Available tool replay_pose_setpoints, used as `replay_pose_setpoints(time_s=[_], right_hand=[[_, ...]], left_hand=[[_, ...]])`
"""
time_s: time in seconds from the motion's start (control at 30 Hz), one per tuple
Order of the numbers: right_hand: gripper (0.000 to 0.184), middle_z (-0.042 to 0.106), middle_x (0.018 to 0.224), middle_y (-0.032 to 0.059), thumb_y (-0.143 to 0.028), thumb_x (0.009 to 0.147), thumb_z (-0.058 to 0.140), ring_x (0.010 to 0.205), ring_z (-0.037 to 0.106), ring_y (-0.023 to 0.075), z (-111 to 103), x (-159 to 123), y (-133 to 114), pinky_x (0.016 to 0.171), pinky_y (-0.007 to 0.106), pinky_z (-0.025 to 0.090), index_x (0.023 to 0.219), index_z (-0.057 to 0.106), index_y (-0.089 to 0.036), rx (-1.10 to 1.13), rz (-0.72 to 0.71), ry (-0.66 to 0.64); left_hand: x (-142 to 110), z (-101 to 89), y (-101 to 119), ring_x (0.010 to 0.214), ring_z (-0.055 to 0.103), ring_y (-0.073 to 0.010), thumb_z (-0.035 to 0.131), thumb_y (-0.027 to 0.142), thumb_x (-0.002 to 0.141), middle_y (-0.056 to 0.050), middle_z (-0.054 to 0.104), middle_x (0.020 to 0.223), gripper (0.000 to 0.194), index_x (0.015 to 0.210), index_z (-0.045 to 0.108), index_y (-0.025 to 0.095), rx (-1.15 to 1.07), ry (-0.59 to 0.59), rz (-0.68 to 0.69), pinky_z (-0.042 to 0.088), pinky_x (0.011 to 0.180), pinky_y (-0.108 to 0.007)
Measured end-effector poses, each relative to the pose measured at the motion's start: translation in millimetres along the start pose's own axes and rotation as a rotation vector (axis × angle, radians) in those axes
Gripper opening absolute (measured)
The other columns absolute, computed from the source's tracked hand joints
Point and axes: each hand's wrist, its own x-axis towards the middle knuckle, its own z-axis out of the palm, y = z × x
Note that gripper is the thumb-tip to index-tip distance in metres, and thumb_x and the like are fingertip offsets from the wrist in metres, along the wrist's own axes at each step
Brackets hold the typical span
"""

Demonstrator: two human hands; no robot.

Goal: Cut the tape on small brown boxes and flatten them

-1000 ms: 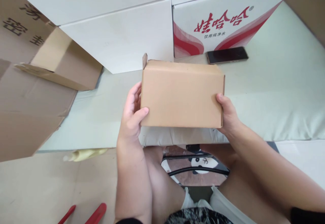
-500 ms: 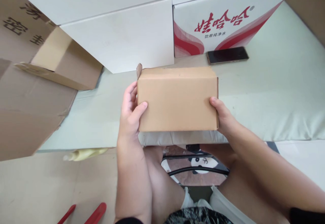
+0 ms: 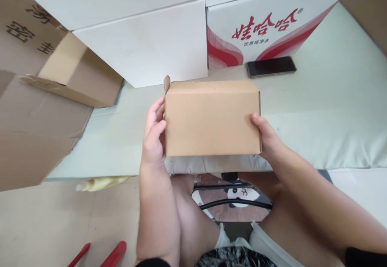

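Note:
Between my two hands, above the front edge of a pale green covered surface (image 3: 317, 113), is a small brown cardboard box (image 3: 211, 124). My left hand (image 3: 154, 134) presses against its left side, thumb at the edge and fingers along the side wall. My right hand (image 3: 269, 136) grips the right side, with the thumb on the face turned towards me and the fingers hidden behind. A small flap (image 3: 167, 84) sticks up at the box's far left corner. What the box contains cannot be seen.
White cartons (image 3: 145, 49) are stacked at the back, one with red lettering (image 3: 267, 27). A black phone (image 3: 271, 66) lies before it. On the left stand a larger cardboard box (image 3: 39, 130) and an opened brown carton (image 3: 87, 75). Red objects (image 3: 115, 255) show at lower left.
My left thumb has slid off the box's face to its left edge. The box has shifted very slightly to the right; my right hand keeps its grip.

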Motion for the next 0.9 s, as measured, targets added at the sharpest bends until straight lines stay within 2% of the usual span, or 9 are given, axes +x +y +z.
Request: replay_pose_setpoints(time_s=[0.13, 0.33, 0.47, 0.63, 0.8, 0.9], right_hand=[[0.066, 0.083, 0.110, 0.0068, -0.073, 0.060, 0.082, 0.118, 0.076, 0.0384, -1.4, -0.1, -4.1, 0.089, 0.051, 0.068, 0.107, 0.068, -0.029, -0.019, 0.005, 0.036], [0.061, 0.083, 0.103, 0.0067, -0.074, 0.064, 0.076, 0.116, 0.076, 0.0388, -4.7, 4.6, -5.3, 0.084, 0.052, 0.067, 0.106, 0.068, -0.030, 0.008, -0.060, 0.120], [0.060, 0.083, 0.104, 0.0068, -0.074, 0.069, 0.073, 0.116, 0.076, 0.0374, -5.2, 5.7, -3.6, 0.084, 0.051, 0.068, 0.108, 0.067, -0.029, -0.027, -0.072, 0.084], [0.066, 0.082, 0.109, 0.0079, -0.075, 0.068, 0.074, 0.117, 0.075, 0.0374, -4.7, 5.2, -2.2, 0.086, 0.052, 0.068, 0.113, 0.065, -0.028, -0.037, -0.060, 0.063], [0.066, 0.081, 0.105, 0.0093, -0.075, 0.062, 0.079, 0.117, 0.075, 0.0394, -6.2, 5.6, -2.4, 0.085, 0.054, 0.068, 0.107, 0.069, -0.027, -0.007, -0.028, 0.088], [0.063, 0.081, 0.104, 0.0090, -0.074, 0.067, 0.076, 0.116, 0.075, 0.0385, -6.9, 6.2, -2.0, 0.086, 0.054, 0.067, 0.108, 0.068, -0.028, -0.029, -0.050, 0.058]], left_hand=[[-2.9, 7.1, 7.1, 0.142, 0.059, -0.0356, 0.070, 0.062, 0.086, -0.004, 0.061, 0.156, 0.060, 0.139, 0.064, 0.034, -0.072, -0.014, -0.002, 0.054, 0.112, -0.048], [-2.0, 8.2, 3.3, 0.147, 0.053, -0.0380, 0.078, 0.068, 0.079, -0.006, 0.056, 0.160, 0.076, 0.145, 0.060, 0.035, -0.017, -0.218, 0.040, 0.051, 0.117, -0.051], [-2.1, 3.2, -0.9, 0.153, 0.046, -0.0380, 0.082, 0.065, 0.076, -0.006, 0.051, 0.164, 0.083, 0.149, 0.056, 0.035, 0.074, -0.260, 0.051, 0.048, 0.121, -0.050], [-4.5, -3.6, -2.4, 0.163, 0.028, -0.0390, 0.082, 0.061, 0.078, -0.009, 0.042, 0.169, 0.089, 0.156, 0.047, 0.035, 0.252, -0.320, 0.121, 0.040, 0.127, -0.054], [-7.7, -1.2, -0.9, 0.160, 0.034, -0.0372, 0.082, 0.057, 0.080, -0.011, 0.036, 0.170, 0.096, 0.161, 0.035, 0.037, 0.502, -0.346, 0.182, 0.037, 0.129, -0.056], [-7.6, 2.0, -2.7, 0.155, 0.041, -0.0361, 0.083, 0.055, 0.081, -0.012, 0.036, 0.170, 0.098, 0.161, 0.031, 0.037, 0.572, -0.304, 0.186, 0.041, 0.126, -0.055]])
